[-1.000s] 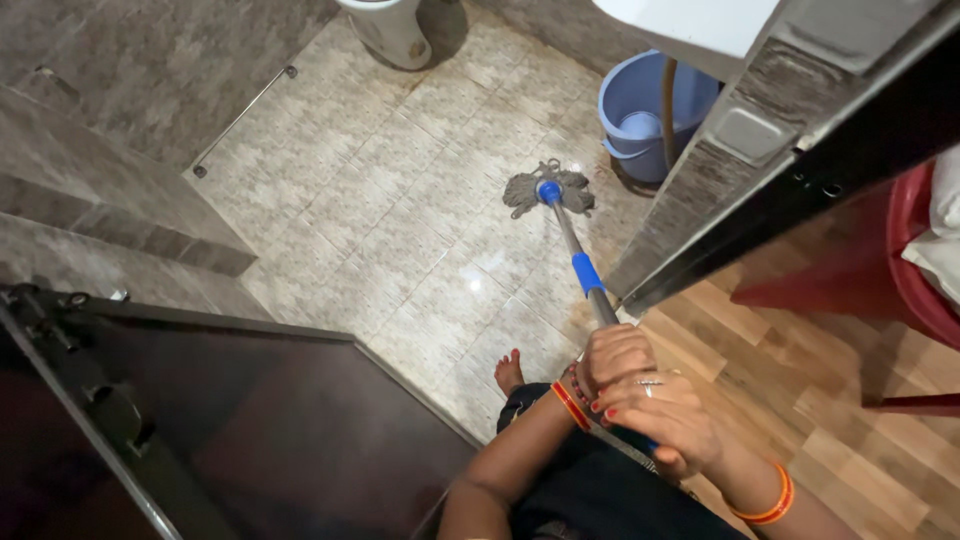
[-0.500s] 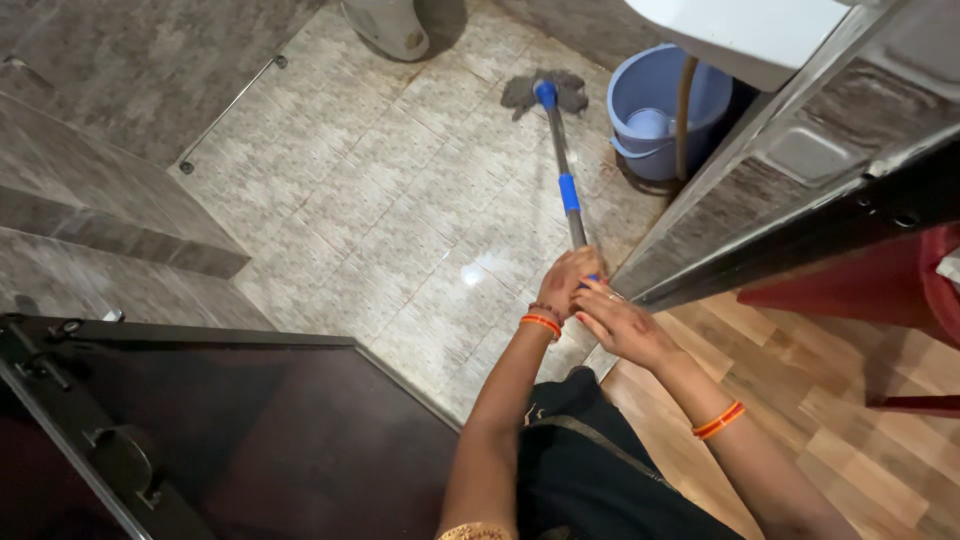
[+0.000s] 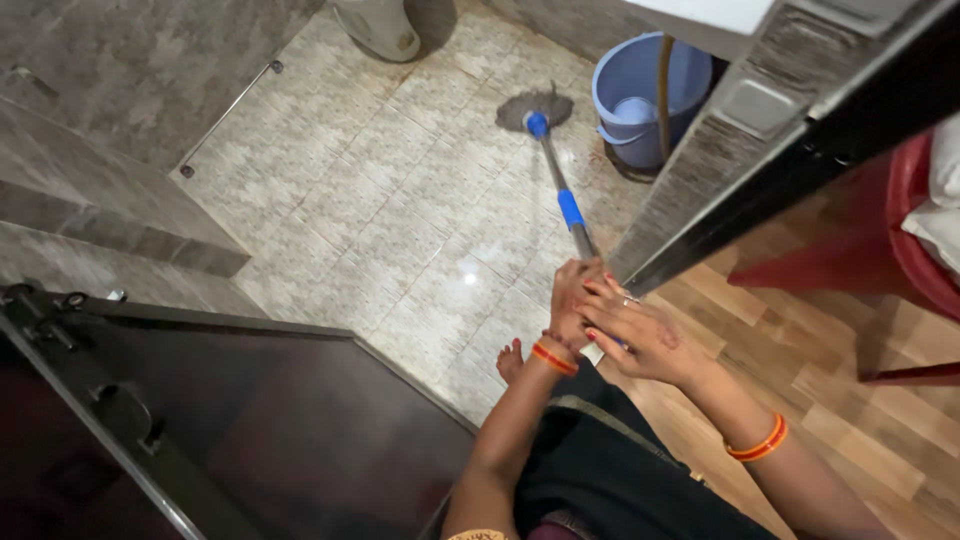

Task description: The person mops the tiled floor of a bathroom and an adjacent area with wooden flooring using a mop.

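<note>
The tiled bathroom floor (image 3: 380, 200) is pale grey and glossy, with a light glare near its middle. On it rest a grey mop head (image 3: 535, 108), a blue bucket (image 3: 640, 100) by the door frame, a white toilet base (image 3: 375, 25) and one bare foot (image 3: 510, 360). Beside it runs wooden plank flooring (image 3: 800, 370), carrying a red chair (image 3: 880, 270).

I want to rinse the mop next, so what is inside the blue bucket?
Inside the blue bucket sits a smaller pale blue mug, and a brown hose drops in. Any water is too unclear to tell; the counter hides the far rim.
</note>
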